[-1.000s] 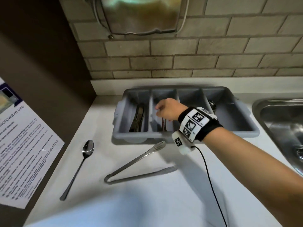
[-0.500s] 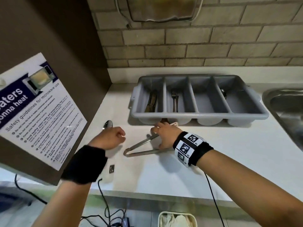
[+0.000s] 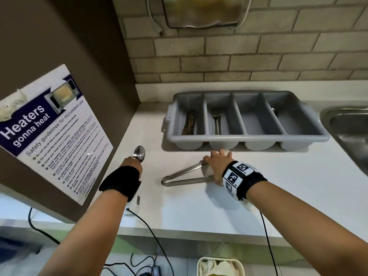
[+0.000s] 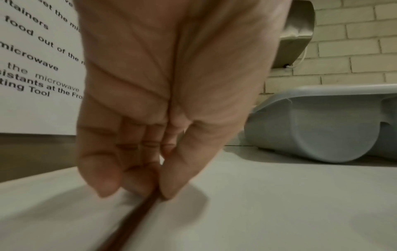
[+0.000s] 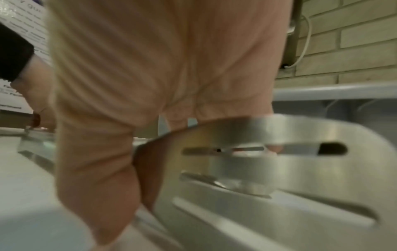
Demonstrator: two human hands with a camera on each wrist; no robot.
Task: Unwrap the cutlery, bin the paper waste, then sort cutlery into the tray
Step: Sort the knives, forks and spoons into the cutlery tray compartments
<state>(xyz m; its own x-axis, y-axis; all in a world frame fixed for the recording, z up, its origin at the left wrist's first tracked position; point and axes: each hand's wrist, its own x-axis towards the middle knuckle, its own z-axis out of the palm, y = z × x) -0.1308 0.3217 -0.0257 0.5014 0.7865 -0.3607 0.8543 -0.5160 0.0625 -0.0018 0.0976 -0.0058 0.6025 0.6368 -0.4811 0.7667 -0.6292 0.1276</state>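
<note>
A grey four-compartment tray [image 3: 247, 137] stands at the back of the white counter, with knives [image 3: 189, 124] in its leftmost slot and a fork [image 3: 217, 122] in the second. In front of the tray lie metal tongs [image 3: 185, 175]; my right hand [image 3: 216, 166] grips their slotted ends [image 5: 279, 169], thumb on one arm and fingers over the other. A spoon [image 3: 139, 152] lies to the left, bowl toward the wall. My left hand [image 3: 133, 163] pinches its handle [image 4: 133, 219] between thumb and fingertips [image 4: 169, 190], low on the counter.
A steel sink [image 3: 350, 132] sits at the right. A brown cabinet side with a microwave poster [image 3: 45, 132] closes off the left. A bin [image 3: 219, 265] holding crumpled paper stands below the counter edge, near cables [image 3: 151, 238]. A small metal item [image 3: 273, 110] lies in the tray's rightmost slot.
My right hand left the fork slot of the tray and came down onto the tongs. My left hand came into view and took the spoon's handle.
</note>
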